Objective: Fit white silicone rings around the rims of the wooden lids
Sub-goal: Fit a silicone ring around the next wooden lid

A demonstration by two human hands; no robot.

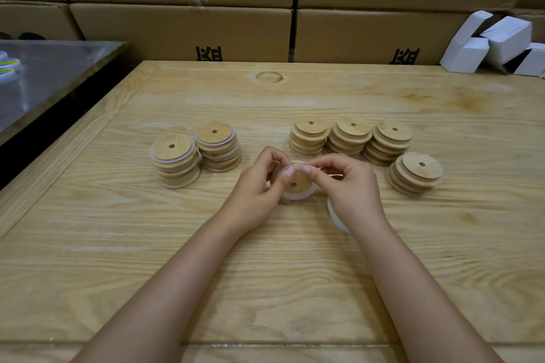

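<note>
One view, head-worn, wide-angle. Looks forward and steeply down across the desk [265, 274] from the person's own side. Forearms enter from the bottom edge. Left hand [256, 191] and right hand [351, 186] meet just below frame centre, close to the lens, on a wooden lid [298, 180] and its white ring [298, 196]. Far desk edge lies in the upper third. Beyond it stacked cardboard boxes [182, 32] face the camera. Steel surface [53, 74] is cut off at left.

ringed stacks [196, 155] left, bare stacks [364, 146] right
</note>
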